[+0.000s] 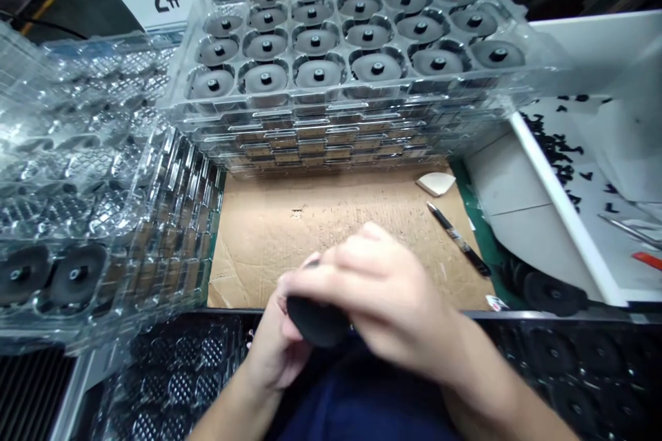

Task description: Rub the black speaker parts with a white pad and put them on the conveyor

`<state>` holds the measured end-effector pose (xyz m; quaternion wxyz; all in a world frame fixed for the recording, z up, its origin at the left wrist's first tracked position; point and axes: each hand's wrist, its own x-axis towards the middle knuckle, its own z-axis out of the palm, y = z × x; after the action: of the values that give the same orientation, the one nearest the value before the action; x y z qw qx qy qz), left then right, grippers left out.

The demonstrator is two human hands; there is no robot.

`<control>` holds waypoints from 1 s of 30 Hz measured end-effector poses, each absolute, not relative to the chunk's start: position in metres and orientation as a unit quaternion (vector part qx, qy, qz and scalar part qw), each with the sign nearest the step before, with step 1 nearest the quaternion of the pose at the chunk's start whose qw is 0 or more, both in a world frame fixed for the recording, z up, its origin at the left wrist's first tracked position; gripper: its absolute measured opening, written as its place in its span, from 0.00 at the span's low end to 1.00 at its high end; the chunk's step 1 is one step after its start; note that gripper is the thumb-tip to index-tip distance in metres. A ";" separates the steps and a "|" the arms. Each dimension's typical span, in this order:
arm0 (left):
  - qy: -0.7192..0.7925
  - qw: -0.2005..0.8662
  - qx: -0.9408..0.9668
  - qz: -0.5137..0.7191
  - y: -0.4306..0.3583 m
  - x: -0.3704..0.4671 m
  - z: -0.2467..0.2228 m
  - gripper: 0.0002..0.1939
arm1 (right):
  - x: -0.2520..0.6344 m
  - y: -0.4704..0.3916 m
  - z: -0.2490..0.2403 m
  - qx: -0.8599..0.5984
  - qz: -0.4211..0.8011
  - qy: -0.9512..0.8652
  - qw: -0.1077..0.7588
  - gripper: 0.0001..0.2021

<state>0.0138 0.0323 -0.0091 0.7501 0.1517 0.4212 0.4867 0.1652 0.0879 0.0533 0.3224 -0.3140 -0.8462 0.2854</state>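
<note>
Near the cardboard's front edge, a round black disc (318,321) is held between both hands, close to my body. My left hand (279,341) grips its left side, thumb and fingers closed round the edge. From above and the right, my right hand (375,289) is closed over the top of the disc, somewhat blurred by motion. Whether a small part sits between the right fingertips is hidden. Behind the hands stands a stack of clear trays (331,100), the top one filled with similar black discs, each with a small central hub.
The cardboard sheet (269,220) carries a pen (458,238) and a pale wedge-shaped piece (437,183). More clear trays (118,172) are stacked at left, with two discs in front. A white bin (569,207) at right holds small black parts (556,151).
</note>
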 end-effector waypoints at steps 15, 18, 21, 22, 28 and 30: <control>0.354 0.760 0.071 0.541 0.038 0.009 -0.006 0.27 | 0.172 0.057 0.003 -0.551 0.350 -0.691 0.310 0.12; 0.362 0.763 0.071 0.531 0.035 0.010 -0.001 0.28 | 0.152 0.061 0.044 -0.452 0.272 -0.755 0.390 0.13; 0.358 0.762 0.087 0.532 0.034 0.004 0.000 0.25 | 0.136 0.058 0.056 -0.362 0.293 -0.809 0.360 0.13; 0.361 0.756 0.090 0.539 0.034 0.002 0.000 0.25 | 0.133 0.058 0.056 -0.353 0.313 -0.816 0.334 0.12; 0.359 0.776 0.079 0.513 0.031 -0.001 0.000 0.29 | 0.123 0.066 0.049 -0.391 0.241 -0.817 0.348 0.12; 0.380 0.782 0.073 0.489 0.029 0.000 0.001 0.26 | 0.123 0.067 0.049 -0.349 0.265 -0.828 0.350 0.13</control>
<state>0.0003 0.0289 0.0010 0.7820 0.0726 0.3795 0.4890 0.1233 0.0666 0.0494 0.3498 -0.3495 -0.8278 0.2649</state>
